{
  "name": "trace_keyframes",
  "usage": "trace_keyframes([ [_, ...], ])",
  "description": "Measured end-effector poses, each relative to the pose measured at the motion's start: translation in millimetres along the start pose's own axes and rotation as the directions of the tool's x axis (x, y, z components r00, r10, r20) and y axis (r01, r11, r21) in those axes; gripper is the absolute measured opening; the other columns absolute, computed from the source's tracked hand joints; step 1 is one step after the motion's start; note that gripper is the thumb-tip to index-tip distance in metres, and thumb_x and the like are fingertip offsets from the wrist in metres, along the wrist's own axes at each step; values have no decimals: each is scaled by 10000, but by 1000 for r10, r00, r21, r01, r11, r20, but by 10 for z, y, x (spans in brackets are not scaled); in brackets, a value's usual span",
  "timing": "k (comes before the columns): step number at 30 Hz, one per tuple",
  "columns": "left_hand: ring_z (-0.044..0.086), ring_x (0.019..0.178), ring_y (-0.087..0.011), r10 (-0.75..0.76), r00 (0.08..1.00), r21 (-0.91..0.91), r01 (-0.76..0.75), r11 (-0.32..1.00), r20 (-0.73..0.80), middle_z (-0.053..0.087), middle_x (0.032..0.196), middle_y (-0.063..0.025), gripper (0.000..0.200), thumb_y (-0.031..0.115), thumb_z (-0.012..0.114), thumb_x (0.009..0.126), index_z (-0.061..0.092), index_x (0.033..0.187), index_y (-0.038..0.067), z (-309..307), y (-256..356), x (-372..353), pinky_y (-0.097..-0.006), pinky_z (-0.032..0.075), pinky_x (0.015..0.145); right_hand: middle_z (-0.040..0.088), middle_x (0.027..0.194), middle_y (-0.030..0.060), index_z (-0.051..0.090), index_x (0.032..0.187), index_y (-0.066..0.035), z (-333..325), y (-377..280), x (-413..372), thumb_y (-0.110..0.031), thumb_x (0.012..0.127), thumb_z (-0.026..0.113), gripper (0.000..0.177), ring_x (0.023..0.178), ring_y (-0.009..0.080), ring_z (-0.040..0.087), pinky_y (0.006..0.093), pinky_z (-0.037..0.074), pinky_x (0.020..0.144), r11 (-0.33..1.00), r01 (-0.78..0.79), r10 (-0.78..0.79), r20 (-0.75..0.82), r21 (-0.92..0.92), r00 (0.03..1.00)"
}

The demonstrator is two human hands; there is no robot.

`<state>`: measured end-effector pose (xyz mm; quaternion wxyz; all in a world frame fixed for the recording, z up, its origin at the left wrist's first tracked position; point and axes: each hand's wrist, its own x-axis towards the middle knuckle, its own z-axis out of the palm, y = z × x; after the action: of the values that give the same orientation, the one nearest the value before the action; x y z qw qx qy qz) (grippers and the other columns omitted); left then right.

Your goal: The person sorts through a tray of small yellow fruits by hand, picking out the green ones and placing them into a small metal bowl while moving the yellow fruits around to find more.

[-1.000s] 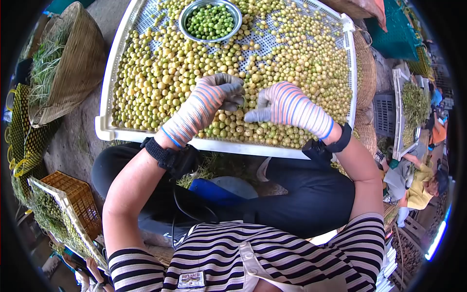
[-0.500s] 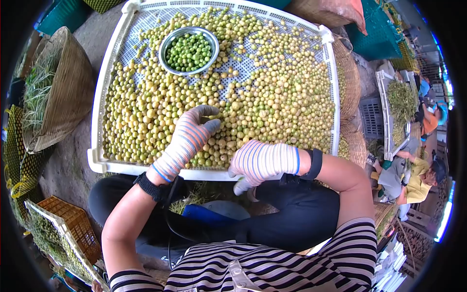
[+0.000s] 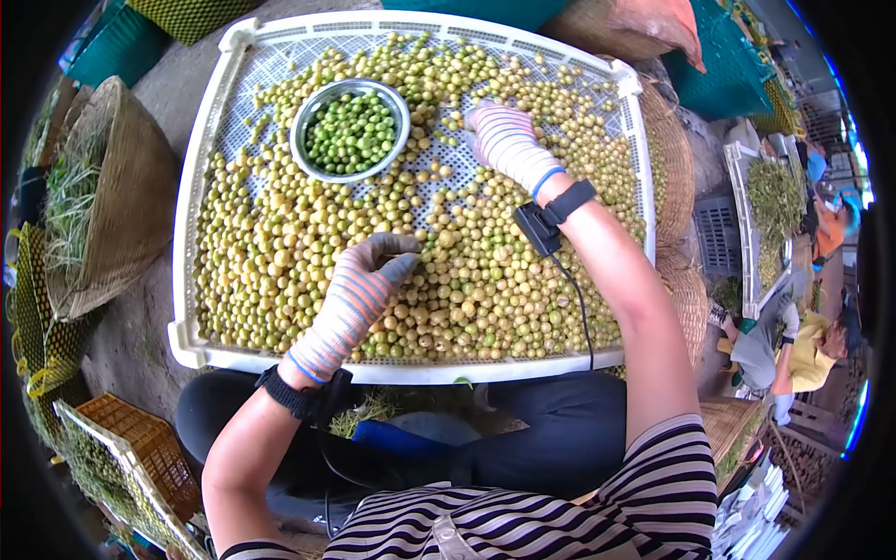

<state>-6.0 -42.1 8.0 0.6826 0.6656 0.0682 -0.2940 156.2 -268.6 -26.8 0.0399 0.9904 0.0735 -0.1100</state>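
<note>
Right hand (image 3: 505,140) now lies at one o'clock on the tray (image 3: 420,374), up from six, grip unclear; left hand (image 3: 359,285) rests narrow-fingered on fruits (image 3: 485,280).

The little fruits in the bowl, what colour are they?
The fruits are green, clearest in head view.

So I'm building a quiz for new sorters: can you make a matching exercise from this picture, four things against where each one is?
1. left hand
2. right hand
3. metal bowl
4. woven basket

a. on the ground, left of the tray
b. far left of the tray, holding green fruits
c. near half of the tray, on yellowish fruits
d. far side of the tray, right of the bowl

Pairs: 1-c, 2-d, 3-b, 4-a.
</note>
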Motion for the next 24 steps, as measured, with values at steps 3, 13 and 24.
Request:
trace_keyframes([
  [3,540,786,-52,4,1000,-11,-4,1000,12,623,882,12,236,185,608,871,606,1049,31,-23,-38,16,-201,423,689,630,1020,144,659,900,-96,-149,310,-132,-230,749,597,211,943,318,605,399,477,826,969,-55,76,-82,242,994],
  [13,570,775,-72,-49,998,63,47,997,40,626,867,-4,267,205,598,876,603,1058,11,58,8,-11,-220,460,697,619,1103,148,652,1074,-158,-79,909,-10,-209,768,617,312,1047,318,582,401,457,910,940,-287,277,78,183,958],
  [24,599,791,-108,-133,990,-206,140,969,47,635,900,-11,280,276,579,889,601,1064,59,68,-35,34,-243,467,674,678,848,132,700,848,-150,46,662,-76,-268,661,708,221,786,194,655,308,520,735,823,-126,90,92,554,992],
])
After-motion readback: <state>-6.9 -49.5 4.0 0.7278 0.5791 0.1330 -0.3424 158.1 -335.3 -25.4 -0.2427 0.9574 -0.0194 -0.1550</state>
